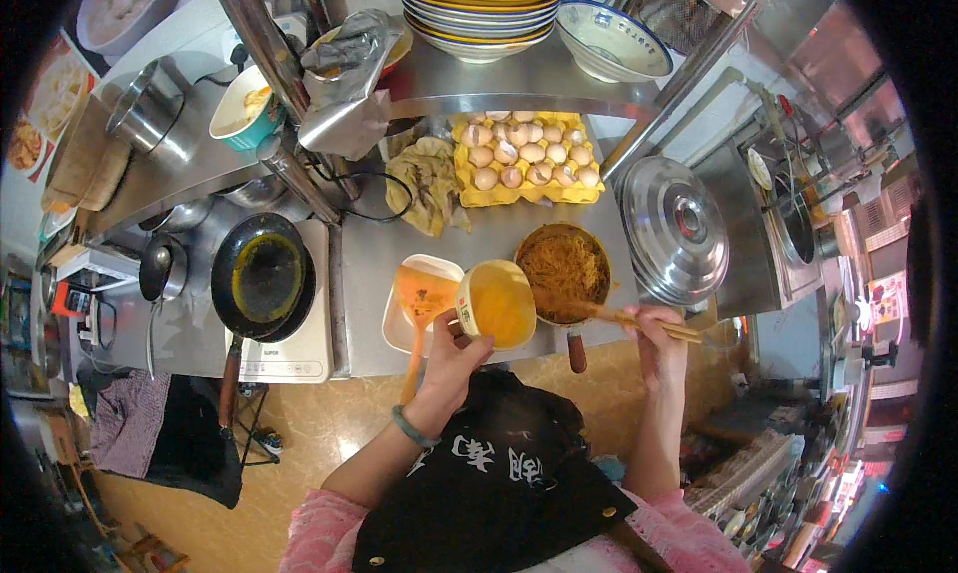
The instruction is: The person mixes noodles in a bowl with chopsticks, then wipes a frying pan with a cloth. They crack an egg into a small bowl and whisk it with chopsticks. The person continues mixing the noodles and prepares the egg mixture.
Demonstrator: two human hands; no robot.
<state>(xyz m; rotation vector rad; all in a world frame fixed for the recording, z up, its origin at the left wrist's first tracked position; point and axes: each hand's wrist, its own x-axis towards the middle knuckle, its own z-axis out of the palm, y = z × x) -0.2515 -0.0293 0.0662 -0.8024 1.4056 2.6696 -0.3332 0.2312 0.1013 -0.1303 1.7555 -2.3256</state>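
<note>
My left hand [456,359] grips a small cream bowl [467,312], tilted to the right. Yellow-orange liquid [503,303], which looks like beaten egg, fills much of it. In my right hand [658,337] are wooden chopsticks [677,332]; their far ends blur with motion between the bowl's rim and a small wooden-handled pan. That pan [576,352] holds brown shredded food [565,266]. Left of the bowl, an orange spatula [420,292] lies across a white dish [391,326].
On a white induction cooker [314,333] sits a black frying pan [262,281], its handle jutting over the counter edge. A yellow egg tray [468,187] holds eggshells beside a crumpled cloth [423,184]. Large metal lids [673,228] stand right. Stacked plates [483,19] occupy the overhead shelf [516,103].
</note>
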